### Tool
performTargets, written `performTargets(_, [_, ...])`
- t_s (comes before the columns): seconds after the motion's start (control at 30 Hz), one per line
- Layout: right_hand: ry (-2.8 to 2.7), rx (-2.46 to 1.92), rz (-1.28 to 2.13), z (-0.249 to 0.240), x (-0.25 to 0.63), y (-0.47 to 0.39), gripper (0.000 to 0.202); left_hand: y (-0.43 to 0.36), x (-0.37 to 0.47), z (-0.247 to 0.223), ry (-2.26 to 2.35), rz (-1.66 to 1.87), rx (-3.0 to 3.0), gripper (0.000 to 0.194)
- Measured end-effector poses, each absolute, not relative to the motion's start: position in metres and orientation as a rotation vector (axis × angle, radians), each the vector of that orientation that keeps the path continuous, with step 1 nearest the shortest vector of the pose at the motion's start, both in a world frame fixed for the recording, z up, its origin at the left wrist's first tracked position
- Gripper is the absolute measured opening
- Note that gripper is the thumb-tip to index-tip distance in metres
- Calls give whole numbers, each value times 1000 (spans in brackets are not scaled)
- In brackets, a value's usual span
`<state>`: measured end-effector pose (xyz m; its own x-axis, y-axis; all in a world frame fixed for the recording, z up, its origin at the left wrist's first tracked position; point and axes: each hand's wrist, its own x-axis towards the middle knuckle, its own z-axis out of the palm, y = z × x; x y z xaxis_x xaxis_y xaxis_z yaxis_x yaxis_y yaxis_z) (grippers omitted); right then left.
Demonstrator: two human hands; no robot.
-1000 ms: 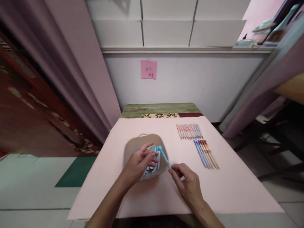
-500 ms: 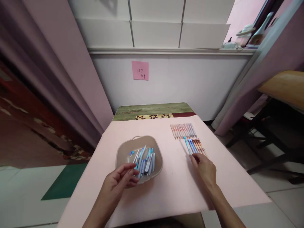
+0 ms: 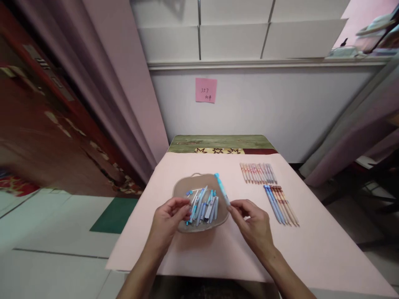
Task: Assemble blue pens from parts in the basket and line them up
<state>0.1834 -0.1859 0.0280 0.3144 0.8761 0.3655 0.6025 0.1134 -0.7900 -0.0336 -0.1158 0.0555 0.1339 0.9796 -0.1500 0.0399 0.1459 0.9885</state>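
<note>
A light-blue pen with a bright blue top (image 3: 222,189) is pinched in my right hand (image 3: 254,224), tilted over the right rim of the basket. My left hand (image 3: 168,220) is at the basket's left front edge, fingers curled together; what they hold, if anything, is too small to make out. Inside the beige basket (image 3: 181,181) lie several blue and white pens (image 3: 202,206) and small blue parts. To the right, a row of blue pens (image 3: 274,205) and brown-topped pens (image 3: 285,205) lies side by side, below another row of pale pens (image 3: 258,173).
A pink cloth (image 3: 249,257) covers the table, with a green patterned strip (image 3: 218,143) at its far end. Behind stands a white wall with a pink note (image 3: 206,90). Curtains hang at both sides.
My right hand has moved left from the pen row to the basket, carrying the bright-topped blue pen. My left hand stays by the basket. The camera view has turned left.
</note>
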Motion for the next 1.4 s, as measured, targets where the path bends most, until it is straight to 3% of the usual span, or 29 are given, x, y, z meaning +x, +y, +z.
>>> performTargets(0.37, [-1579,-1626,582,41,137,-120,16,-109,-57,55,1243,1225,1103,31])
performTargets(0.73, [-1755,-1762,903,23,119,-92,22,-111,-70,38,1273,1145,1099,32])
performTargets(0.87, [-1802,-1791,879,22,119,-88,23,-109,-71,36,1275,1155,1125,32])
performTargets(1.2, [-1945,-2096,372,38,143,-87,16,-104,-84,30,1321,1113,1311,29])
performTargets(1.4, [-2145,-2121,451,37,126,-85,18,-108,-75,26,1273,1051,1309,30])
